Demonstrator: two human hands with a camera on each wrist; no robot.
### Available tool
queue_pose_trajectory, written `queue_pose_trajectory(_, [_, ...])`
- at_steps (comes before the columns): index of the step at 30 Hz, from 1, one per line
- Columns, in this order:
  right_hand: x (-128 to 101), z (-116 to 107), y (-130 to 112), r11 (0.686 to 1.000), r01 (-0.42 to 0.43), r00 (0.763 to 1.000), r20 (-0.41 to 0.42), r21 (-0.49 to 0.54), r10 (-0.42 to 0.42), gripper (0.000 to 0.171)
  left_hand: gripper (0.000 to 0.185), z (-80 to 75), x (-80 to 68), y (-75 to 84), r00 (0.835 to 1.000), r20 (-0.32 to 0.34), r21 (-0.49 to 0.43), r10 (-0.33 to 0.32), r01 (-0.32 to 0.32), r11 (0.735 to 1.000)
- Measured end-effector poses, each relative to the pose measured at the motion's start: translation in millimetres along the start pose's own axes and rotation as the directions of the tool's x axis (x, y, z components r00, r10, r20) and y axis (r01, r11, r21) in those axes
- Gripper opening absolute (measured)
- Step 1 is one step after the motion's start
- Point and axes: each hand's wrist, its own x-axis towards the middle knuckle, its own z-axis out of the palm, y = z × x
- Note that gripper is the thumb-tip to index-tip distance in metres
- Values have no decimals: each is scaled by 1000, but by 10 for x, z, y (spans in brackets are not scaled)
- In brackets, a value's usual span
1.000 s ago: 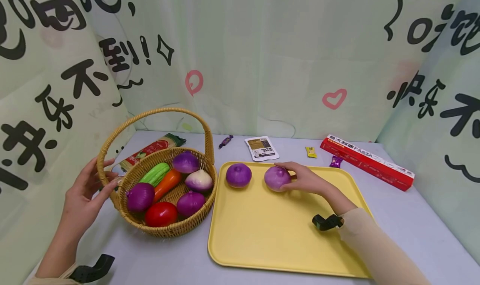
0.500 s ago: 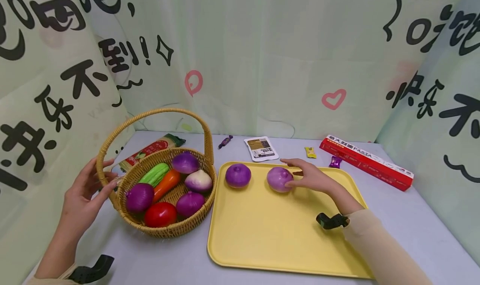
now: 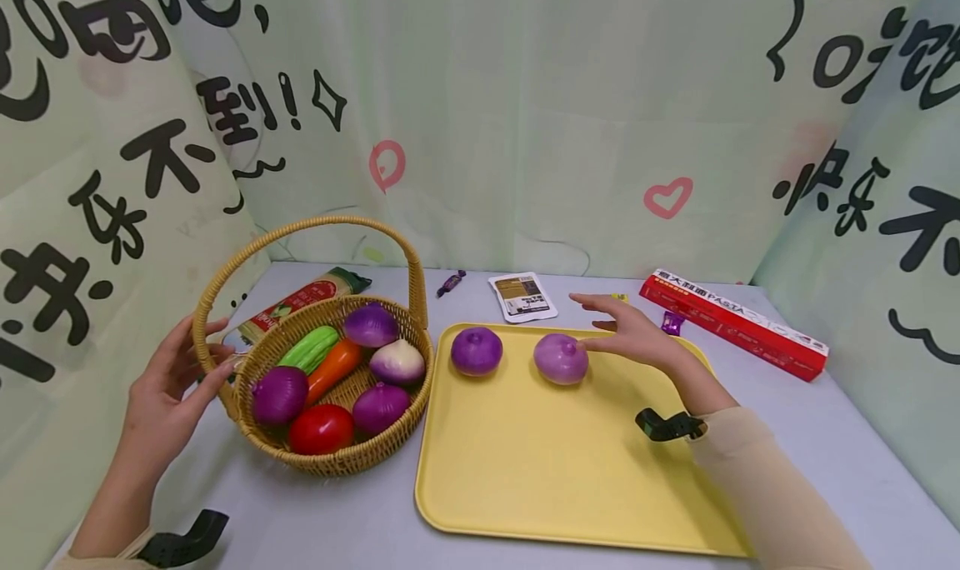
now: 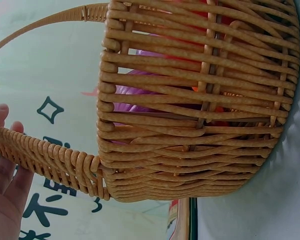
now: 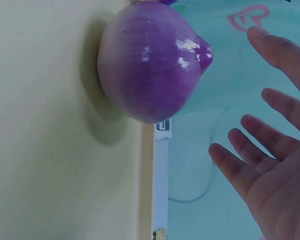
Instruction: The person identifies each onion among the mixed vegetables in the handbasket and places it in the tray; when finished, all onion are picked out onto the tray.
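My left hand [image 3: 168,395] holds the wicker basket [image 3: 330,466] by the foot of its handle [image 4: 55,157], fingers behind it and thumb in front. In the basket lie several purple onions [image 3: 279,393], a white-and-purple onion [image 3: 400,362], a tomato [image 3: 322,428], a carrot [image 3: 333,370] and a ridged green vegetable [image 3: 309,350]. My right hand [image 3: 637,337] is spread beside a pale purple onion [image 3: 560,359] on the yellow tray [image 3: 525,470]. A gap shows between its fingers and that onion in the right wrist view. A darker onion [image 3: 476,351] sits left of it.
Behind the tray lie a white pouch [image 3: 522,297] and a dark-wrapped candy [image 3: 452,282]. A red pasta box [image 3: 735,324] and a purple candy [image 3: 672,323] are at the right. A yellow candy [image 3: 620,297] is partly hidden by my right hand. A red-green package [image 3: 300,299] lies behind the basket.
My right hand has let go of the pale purple onion and moved up and right from it, fingers spreading. The onion stays on the tray. My left hand has not moved.
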Motion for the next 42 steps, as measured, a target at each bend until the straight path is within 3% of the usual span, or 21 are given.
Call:
queue_pose_trajectory(14, [235,100,-332,996,77,997,29,37,-78,70,74,2,-2,12,1000,-6,-6,-6,6,1000])
queue_pose_trajectory(27, [443,273,-684,977,203,976,72,66,-208,63,75,9,-4,-27,1000,-7,-30,14,-14,999])
queue_pose_trajectory(42, [612,487,-1108,962,263,954,127,67,-270,57,76,5,1,-43,1000,-5,-28,19,-20,999])
